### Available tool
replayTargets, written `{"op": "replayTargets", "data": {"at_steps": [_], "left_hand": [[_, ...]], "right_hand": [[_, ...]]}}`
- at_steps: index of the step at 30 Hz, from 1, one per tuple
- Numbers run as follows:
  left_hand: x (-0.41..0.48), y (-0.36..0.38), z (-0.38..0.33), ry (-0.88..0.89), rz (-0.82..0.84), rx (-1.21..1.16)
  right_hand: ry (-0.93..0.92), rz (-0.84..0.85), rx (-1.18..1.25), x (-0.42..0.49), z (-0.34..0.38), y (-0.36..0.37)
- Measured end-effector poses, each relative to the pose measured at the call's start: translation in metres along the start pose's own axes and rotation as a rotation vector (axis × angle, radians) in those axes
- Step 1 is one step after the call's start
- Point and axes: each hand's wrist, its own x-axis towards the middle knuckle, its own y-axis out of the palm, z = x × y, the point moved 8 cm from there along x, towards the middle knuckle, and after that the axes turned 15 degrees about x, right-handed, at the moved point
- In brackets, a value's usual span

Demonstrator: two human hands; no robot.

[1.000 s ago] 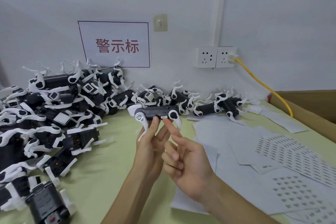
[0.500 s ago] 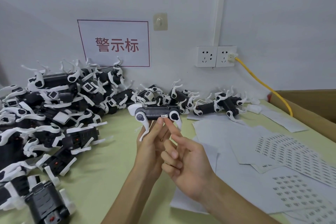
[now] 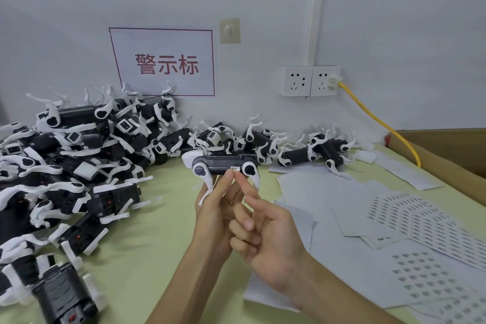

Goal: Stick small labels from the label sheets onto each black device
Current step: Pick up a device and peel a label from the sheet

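My left hand (image 3: 213,221) holds up one black device (image 3: 223,163) with white legs, gripping it from below with fingertips and thumb. A small white label (image 3: 235,168) sits on the device's near side, close to its right wheel. My right hand (image 3: 271,239) is just right of the left hand. Its index finger is straight, the tip just under the label, and the other fingers are curled. Label sheets (image 3: 415,221) with rows of small printed labels lie on the table at the right.
A big pile of black-and-white devices (image 3: 79,155) fills the left of the green table, and a few more devices (image 3: 302,152) line the wall. Blank backing papers (image 3: 315,192) overlap at centre right. A cardboard box (image 3: 447,150) and yellow cable (image 3: 378,121) are far right.
My right index fingertip has slipped down off the device's side, and the small label it covered now shows. The left hand has kept the device almost still.
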Motion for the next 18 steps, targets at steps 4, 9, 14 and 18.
{"op": "replayTargets", "data": {"at_steps": [4, 9, 14, 18], "left_hand": [[-0.0004, -0.001, 0.0007, -0.017, -0.011, -0.008], [-0.0003, -0.0013, -0.001, -0.008, -0.032, -0.004], [-0.0005, -0.0013, -0.0028, 0.026, -0.051, -0.008], [-0.0001, -0.0043, -0.0027, 0.04, -0.077, -0.004]], "right_hand": [[-0.008, 0.0, -0.003, 0.0003, 0.0004, 0.0], [-0.011, 0.006, -0.012, 0.0004, 0.0004, 0.0005], [-0.009, 0.015, -0.02, 0.0004, 0.0002, 0.0008], [-0.007, 0.019, -0.026, 0.0002, 0.0009, 0.0014]]}}
